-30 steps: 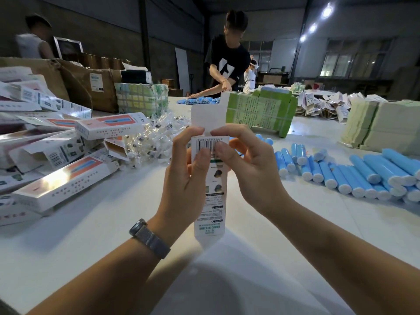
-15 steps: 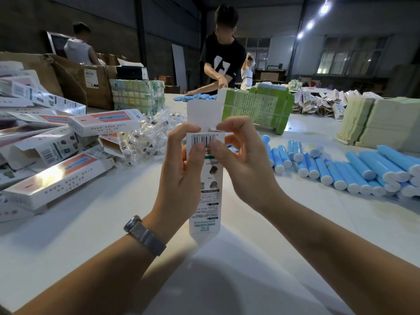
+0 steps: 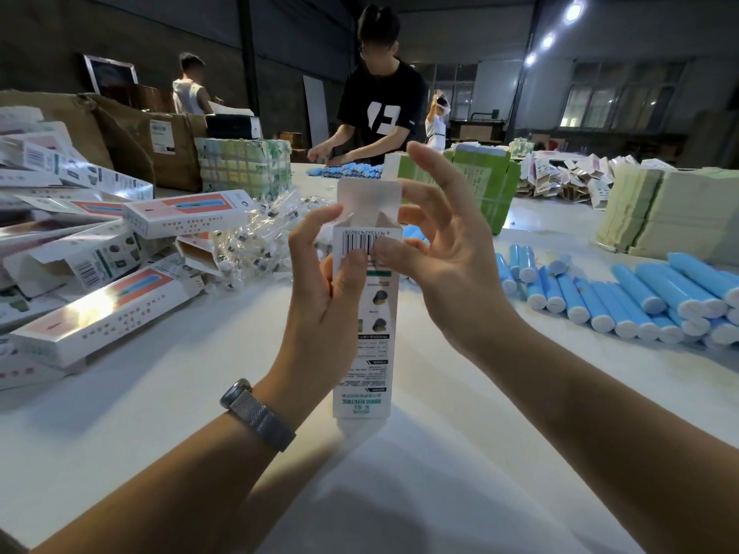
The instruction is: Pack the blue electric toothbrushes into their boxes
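- A person's two bare arms reach out over a white table (image 3: 120,413). A grey watch (image 3: 256,417) sits on the left wrist.
- The left hand (image 3: 320,297) holds a tall white box (image 3: 368,313) upright. Its fingers curl round the left side of the box, and its thumb presses on the front, just under the bar code.
- The bottom of the box is down by the left wrist. Whether it touches the table cannot be told.
- The top of the box is open. Its long lid flap (image 3: 368,197) stands straight up, above both hands.
- The right hand (image 3: 444,249) is on the right side of the box. Its thumb tip presses on the front of the box at the bar code. Its other fingers are spread out and lifted, and the first finger points up beside the lid flap.
- What is inside the box cannot be seen.
- To the right, a row of blue toothbrushes (image 3: 624,297) lies on the table, well apart from the hands. Their white ends face the person.
- To the left lies a heap of more white boxes (image 3: 104,309). Beside them is a pile of small clear bags (image 3: 256,241).
- Farther back stand green stacks (image 3: 484,181) and pale stacks (image 3: 672,209).
- At the far end of the table, a person in a black shirt (image 3: 380,109) bends over another pile of blue toothbrushes (image 3: 348,169).
- Brown cartons (image 3: 160,141) stand at the far left, with another person behind them.
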Tool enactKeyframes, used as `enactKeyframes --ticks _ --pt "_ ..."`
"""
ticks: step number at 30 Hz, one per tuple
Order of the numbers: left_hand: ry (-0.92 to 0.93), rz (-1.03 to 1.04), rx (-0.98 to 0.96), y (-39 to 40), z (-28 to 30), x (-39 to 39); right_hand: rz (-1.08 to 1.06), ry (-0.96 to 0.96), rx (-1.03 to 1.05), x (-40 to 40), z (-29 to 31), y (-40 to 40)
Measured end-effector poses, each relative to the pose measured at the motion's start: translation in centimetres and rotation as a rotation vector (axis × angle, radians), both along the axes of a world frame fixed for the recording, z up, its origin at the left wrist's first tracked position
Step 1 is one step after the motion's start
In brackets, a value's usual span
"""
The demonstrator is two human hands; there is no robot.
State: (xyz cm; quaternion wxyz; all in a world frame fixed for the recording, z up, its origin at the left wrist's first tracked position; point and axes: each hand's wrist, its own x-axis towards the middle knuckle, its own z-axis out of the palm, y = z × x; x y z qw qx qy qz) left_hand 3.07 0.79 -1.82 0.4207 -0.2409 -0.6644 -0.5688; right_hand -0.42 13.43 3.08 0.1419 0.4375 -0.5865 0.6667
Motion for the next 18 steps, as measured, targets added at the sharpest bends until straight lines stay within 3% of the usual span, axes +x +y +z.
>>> enactKeyframes --ticks 12,18 --pt "0.076 0.008 -0.032 -0.2 0.0 -0.4 -0.018 0.103 0.119 0.2 -0.2 0.0" --pt "0.027 0.000 -0.008 -0.3 -0.3 -0.4 0.016 0.009 0.073 -0.1 -0.3 -0.3"
